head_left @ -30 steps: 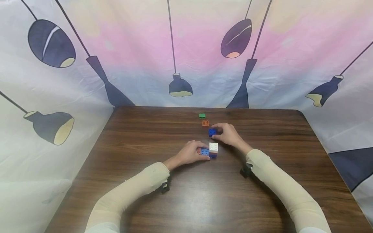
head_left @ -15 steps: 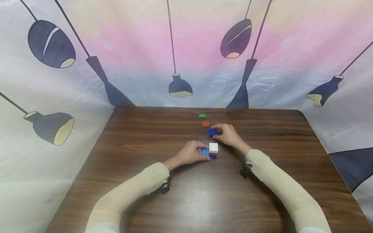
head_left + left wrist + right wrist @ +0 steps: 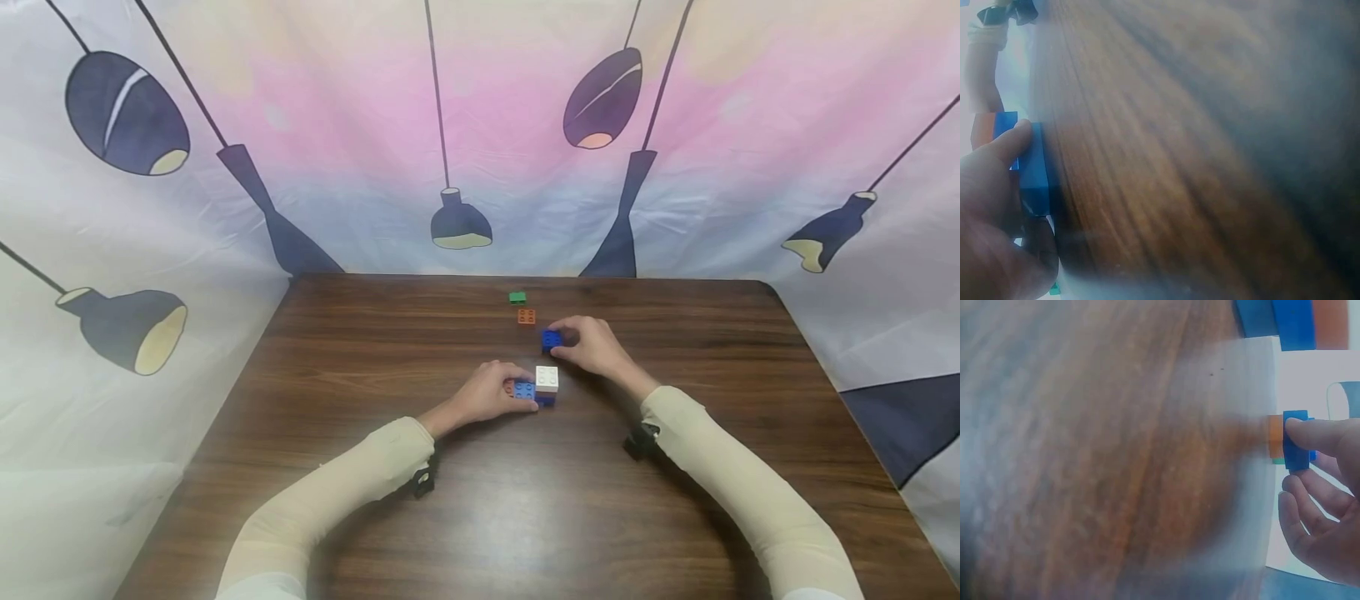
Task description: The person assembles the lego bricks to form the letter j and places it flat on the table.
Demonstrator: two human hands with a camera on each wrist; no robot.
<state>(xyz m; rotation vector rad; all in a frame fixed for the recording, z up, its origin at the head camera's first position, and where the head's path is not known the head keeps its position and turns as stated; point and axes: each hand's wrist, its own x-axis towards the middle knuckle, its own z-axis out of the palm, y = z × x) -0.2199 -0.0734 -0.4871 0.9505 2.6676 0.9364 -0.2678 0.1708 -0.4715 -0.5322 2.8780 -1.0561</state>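
Note:
My left hand [image 3: 486,394] grips a low cluster of toy building bricks, thumb on the near side and fingers on the far side. A light blue brick [image 3: 524,390] shows between them, with a sliver of an orange one [image 3: 509,387] mostly hidden by the hand. At the cluster's right end a white brick [image 3: 547,377] tops a small stack with dark blue at its base [image 3: 1034,178]. Farther back, my right hand [image 3: 596,347] pinches a studded dark blue brick [image 3: 551,340] between thumb and fingers. In the right wrist view this blue brick [image 3: 1296,450] is held by its sides.
Behind the held blue brick lie an orange brick [image 3: 527,317] and, farther back, a green brick [image 3: 517,297]. They stand on a dark wood table [image 3: 390,333]. A cloth printed with hanging lamps [image 3: 360,167] drops behind the table's back edge.
My right hand has shifted slightly right and back with the blue brick, away from the orange brick. My left hand and its cluster stay in place. The head view has turned a little.

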